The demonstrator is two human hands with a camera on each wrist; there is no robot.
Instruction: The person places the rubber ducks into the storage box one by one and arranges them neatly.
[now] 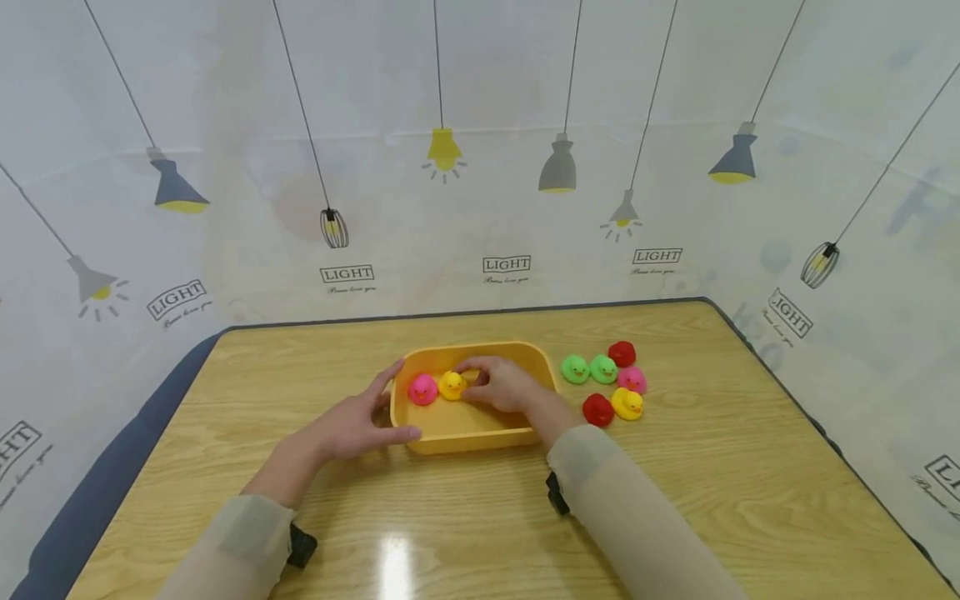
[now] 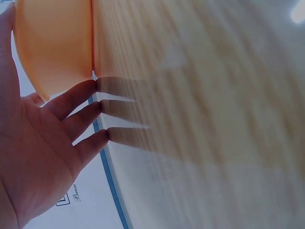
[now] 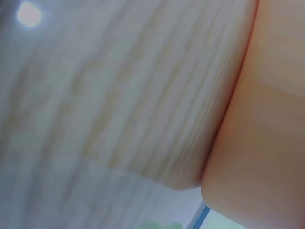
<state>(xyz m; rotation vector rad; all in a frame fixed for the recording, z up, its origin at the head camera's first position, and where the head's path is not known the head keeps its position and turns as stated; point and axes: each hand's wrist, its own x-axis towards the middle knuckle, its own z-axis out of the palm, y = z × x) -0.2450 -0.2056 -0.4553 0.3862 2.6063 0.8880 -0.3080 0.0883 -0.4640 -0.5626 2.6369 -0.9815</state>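
Note:
In the head view, a yellow-orange plastic bin [image 1: 472, 444] stands on the table. My left hand [image 1: 356, 425] is at its left end, thumb along the near rim and forefinger at the far left corner. The left wrist view shows the other fingers [image 2: 82, 119] extended, their tips by the tabletop outside the bin. Inside the bin, my right hand [image 1: 504, 385] pinches a yellow rubber duck [image 1: 452, 386] from its right side. A pink rubber duck [image 1: 423, 389] sits left of it. In the right wrist view the bin's wall [image 3: 257, 143] hides the right hand.
Right of the bin, several more rubber ducks stand grouped: two green [image 1: 589, 369], two red [image 1: 597, 410], one pink [image 1: 632, 380] and one yellow [image 1: 627, 404]. The wooden table [image 1: 465, 533] ends at a wall hanging [image 1: 420, 242] printed with lamps.

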